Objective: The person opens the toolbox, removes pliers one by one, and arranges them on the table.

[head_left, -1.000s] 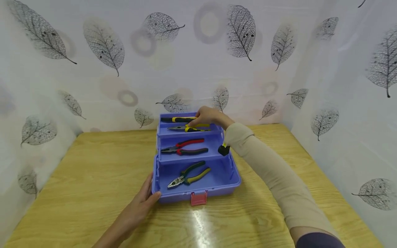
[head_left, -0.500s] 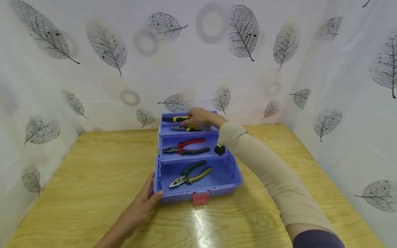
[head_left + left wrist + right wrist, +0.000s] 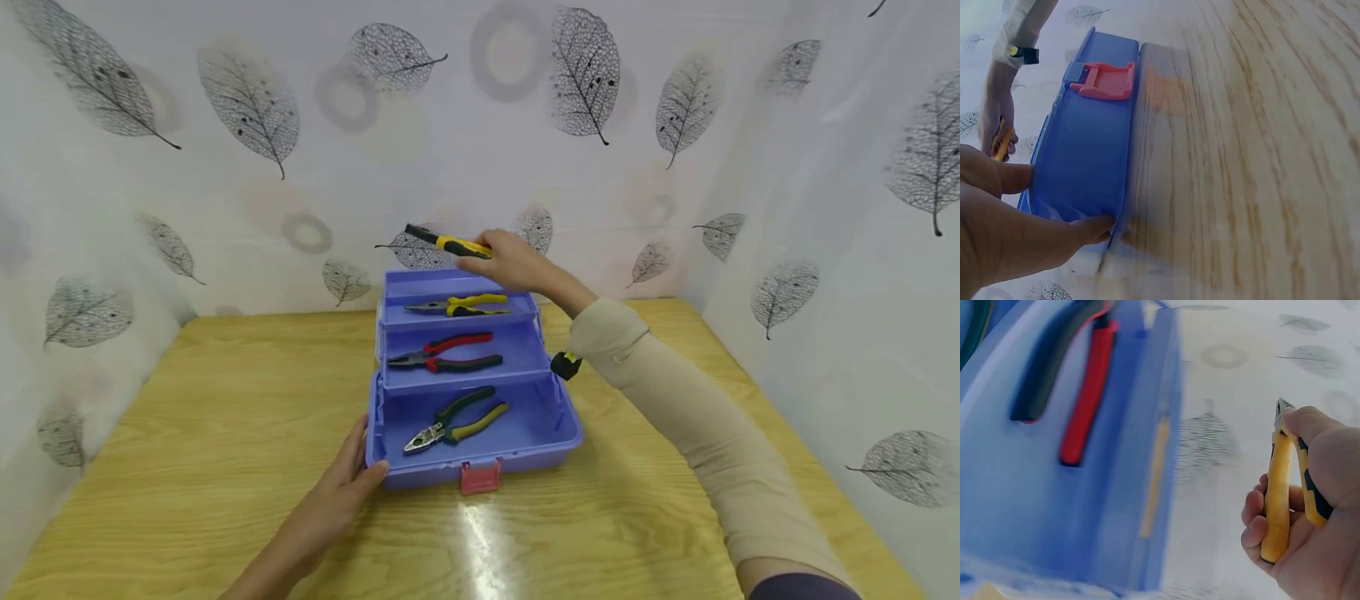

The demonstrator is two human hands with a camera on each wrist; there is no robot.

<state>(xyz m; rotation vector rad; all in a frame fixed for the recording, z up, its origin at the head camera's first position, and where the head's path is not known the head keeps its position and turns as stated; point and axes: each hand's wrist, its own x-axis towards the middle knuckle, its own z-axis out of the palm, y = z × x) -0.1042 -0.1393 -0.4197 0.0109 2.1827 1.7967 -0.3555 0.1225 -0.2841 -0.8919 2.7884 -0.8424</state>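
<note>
A purple three-tier toolbox stands open on the wooden table. My right hand grips a yellow-and-black tool by its handle, lifted above the top tier. The top tier still holds yellow-handled needle-nose pliers. Red-and-black pliers lie in the middle tier. Green-and-yellow pliers lie in the bottom tier. My left hand presses against the box's front left corner, thumb on the front wall and fingers along the side.
A red latch hangs at the box's front. A leaf-patterned curtain closes in the table behind and on both sides. Bare tabletop lies left and right of the box.
My right hand has lifted the yellow-and-black tool out of the top tier and raised it above the box. The left hand has stayed at the box's corner.
</note>
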